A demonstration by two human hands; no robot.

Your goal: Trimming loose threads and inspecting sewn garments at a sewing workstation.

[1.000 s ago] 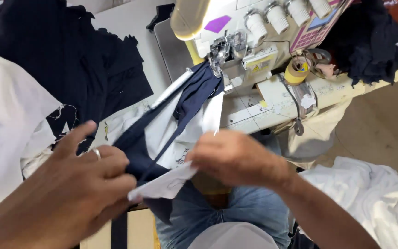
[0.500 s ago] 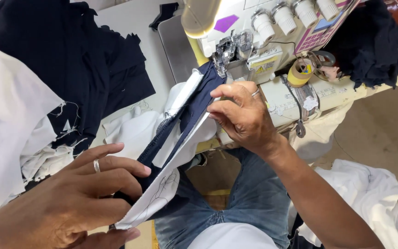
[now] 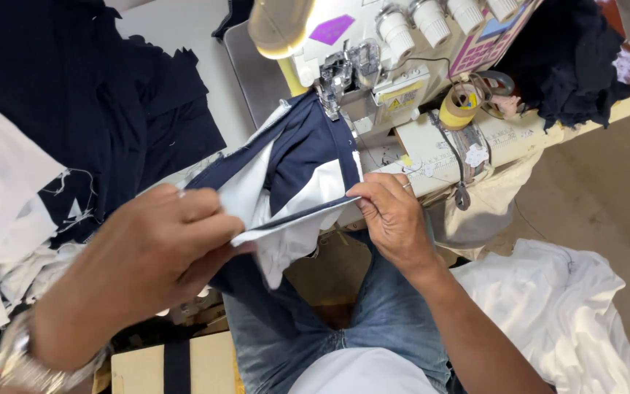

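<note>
- Your left hand [image 3: 158, 255] is closed tight on the near end of the navy and white fabric piece [image 3: 297, 182]; fingers curled over, thumb underneath, the layered edge pinched between them
- Your right hand [image 3: 395, 219] is pinching the same edge further along; fingertips [image 3: 362, 198] closed on the seam line, right at the front lip of the sewing machine bed [image 3: 432, 146]
- Between your two grips the edge runs taut and nearly level; navy strip on top, white layer showing just below it
- The far end of the fabric piece climbs away from your hands to the presser foot [image 3: 333, 95]; it sits under the foot, so the cloth is stretched in a triangle between the machine and your two pinches
- A loose white flap hangs down from the held edge, over your jeans [image 3: 373, 321]; it falls between your hands, closer to the left one
- Ring on your left hand, watch at that wrist; ring on your right hand too
- The sewing machine [image 3: 373, 51] stands straight ahead of you, cream-coloured, with thread tension knobs [image 3: 432, 18] along the top
- A roll of yellow tape [image 3: 461, 106] rests on the bed to the right of the needle area; well apart from your right hand
- Dark navy fabric pile [image 3: 74, 87] lies on the table to your left; another dark heap [image 3: 563, 58] sits behind the machine on the right
- White cloth heap [image 3: 563, 314] lies on the floor by your right arm
</note>
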